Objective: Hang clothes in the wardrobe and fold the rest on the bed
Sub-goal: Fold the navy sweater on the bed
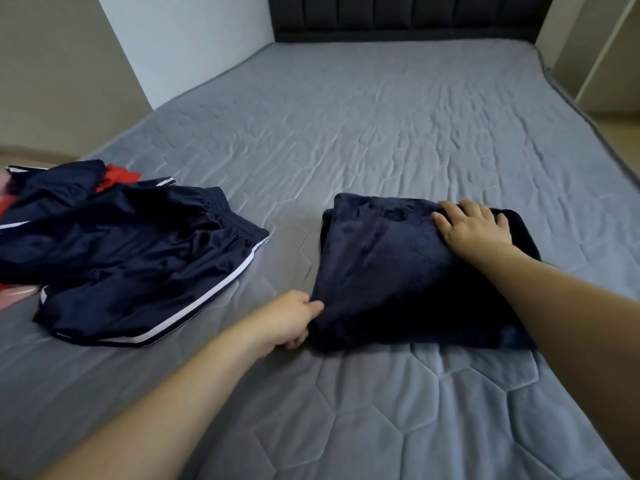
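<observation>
Folded navy fleece garment (pixel 398 271) (plush, matte) on the bed (pixel 381 133); left hand (pixel 289 320) pinches its near corner, right hand (pixel 474 225) presses flat, fingers spread.

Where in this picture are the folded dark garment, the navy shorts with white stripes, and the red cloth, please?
folded dark garment (pixel 391 268): head view, middle of its top layer.
navy shorts with white stripes (pixel 145 258): head view, the wrinkled middle panel.
red cloth (pixel 119 178): head view, the part showing behind the shorts.

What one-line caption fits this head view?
Left hand pinches folded dark navy fleece garment while right hand presses it flat on grey quilted bed.
</observation>
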Tool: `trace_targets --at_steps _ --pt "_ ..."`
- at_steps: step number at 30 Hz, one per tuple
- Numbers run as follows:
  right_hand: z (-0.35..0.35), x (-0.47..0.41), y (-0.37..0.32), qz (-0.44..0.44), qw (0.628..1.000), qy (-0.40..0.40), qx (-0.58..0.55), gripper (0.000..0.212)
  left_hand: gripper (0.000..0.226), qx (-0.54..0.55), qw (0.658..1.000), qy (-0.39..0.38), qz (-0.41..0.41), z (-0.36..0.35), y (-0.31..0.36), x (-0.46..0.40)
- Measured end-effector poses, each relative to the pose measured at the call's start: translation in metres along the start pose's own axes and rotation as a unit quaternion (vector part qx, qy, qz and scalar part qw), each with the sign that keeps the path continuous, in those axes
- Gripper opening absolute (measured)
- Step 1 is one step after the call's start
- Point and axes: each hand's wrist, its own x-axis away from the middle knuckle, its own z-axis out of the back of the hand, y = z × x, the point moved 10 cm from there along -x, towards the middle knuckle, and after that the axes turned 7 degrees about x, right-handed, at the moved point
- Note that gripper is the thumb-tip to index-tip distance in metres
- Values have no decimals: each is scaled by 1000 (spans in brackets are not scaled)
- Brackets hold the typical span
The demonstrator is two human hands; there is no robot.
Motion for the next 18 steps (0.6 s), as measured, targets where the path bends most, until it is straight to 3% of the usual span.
trace_targets --at_steps 3,6,8,10,11,13,14,16,18 --pt "5 1 3 -11 1000 -10 -10 63 20 5 997 73 9 24 6 -3" --pt "26 4 23 -75 992 -25 -102 92 64 126 975 182 -28 53 47 -12" --pt "42 12 50 -125 987 -19 -97 111 85 165 974 155 -6 44 72 -32" --pt "45 24 84 -187 974 -61 -116 128 101 212 972 95 20 26 92 -55" --pt "35 32 96 -216 954 -116 -169 127 105 239 969 63 29 16 99 -69" --pt "-1 53 88 -228 885 -266 -308 97 100 260 964 43 34 0 104 -93" --pt "-12 57 81 -223 853 -298 -367 83 97 258 963 67 29 -2 103 -102" --pt "-24 51 72 -218 818 -290 -447 66 89 229 962 145 17 0 96 -113" --pt "-30 40 66 -220 784 -279 -510 59 76 220 960 175 15 1 88 -121"
